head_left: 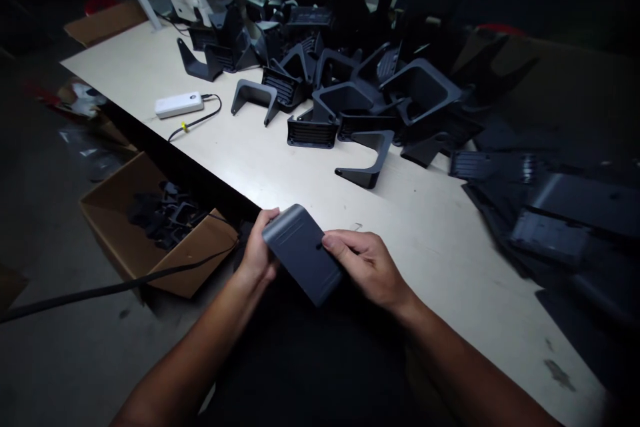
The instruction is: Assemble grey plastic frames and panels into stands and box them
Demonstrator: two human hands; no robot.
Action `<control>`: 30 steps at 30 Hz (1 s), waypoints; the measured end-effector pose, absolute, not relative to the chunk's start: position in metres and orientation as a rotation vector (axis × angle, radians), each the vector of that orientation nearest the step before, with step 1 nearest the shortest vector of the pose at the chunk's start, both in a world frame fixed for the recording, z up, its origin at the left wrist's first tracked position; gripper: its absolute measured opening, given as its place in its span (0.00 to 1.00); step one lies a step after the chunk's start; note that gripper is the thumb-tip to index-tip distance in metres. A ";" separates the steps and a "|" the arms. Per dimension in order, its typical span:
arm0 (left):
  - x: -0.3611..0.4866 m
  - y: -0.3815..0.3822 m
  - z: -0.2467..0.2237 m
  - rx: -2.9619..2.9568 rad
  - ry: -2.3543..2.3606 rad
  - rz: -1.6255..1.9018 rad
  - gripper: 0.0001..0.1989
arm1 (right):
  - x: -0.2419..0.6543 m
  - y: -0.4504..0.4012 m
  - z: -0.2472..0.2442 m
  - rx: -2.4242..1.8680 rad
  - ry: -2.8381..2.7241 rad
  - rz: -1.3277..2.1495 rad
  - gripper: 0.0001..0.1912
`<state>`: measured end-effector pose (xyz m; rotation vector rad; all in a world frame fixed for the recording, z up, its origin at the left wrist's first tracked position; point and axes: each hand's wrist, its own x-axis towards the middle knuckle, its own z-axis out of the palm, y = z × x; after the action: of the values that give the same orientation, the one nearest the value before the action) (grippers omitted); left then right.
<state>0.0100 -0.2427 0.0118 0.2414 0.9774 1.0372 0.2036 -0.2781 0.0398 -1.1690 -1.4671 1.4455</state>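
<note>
A dark grey plastic bracket (306, 259) with a broad flat face and rounded edges is held up near the table's front edge. My left hand (259, 250) is closed around its left side, the fingers partly hidden behind it. My right hand (367, 263) is closed at the right edge, with thumb and forefinger pressed together against the face, beside a small dark spot. Whether anything small sits between those fingertips cannot be made out. Similar U-shaped brackets (370, 160) lie on the table beyond my hands.
On the pale table (225, 153) a large heap of black brackets (345, 90) spreads across the back. A white power bank (179, 105) with a black cable lies at left. Below stands a cardboard box (193, 260) of dark parts. More dark panels (550, 233) cover the right side.
</note>
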 end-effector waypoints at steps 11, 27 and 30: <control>-0.005 -0.278 0.015 -0.031 0.706 1.011 0.27 | 0.213 -0.235 0.029 -1.360 -1.387 1.603 0.25; -0.052 -0.228 0.019 -0.177 0.609 1.487 0.19 | 0.236 -0.224 -0.023 -1.479 -1.107 1.288 0.24; -0.012 -0.246 -0.007 -0.067 0.715 1.190 0.20 | 0.234 -0.227 -0.024 -1.497 -1.080 1.269 0.24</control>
<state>-0.0124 -0.2457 -0.0075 -0.0668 0.7148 1.1904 0.2339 -0.2274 -0.0242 -1.4968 -1.0800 1.2692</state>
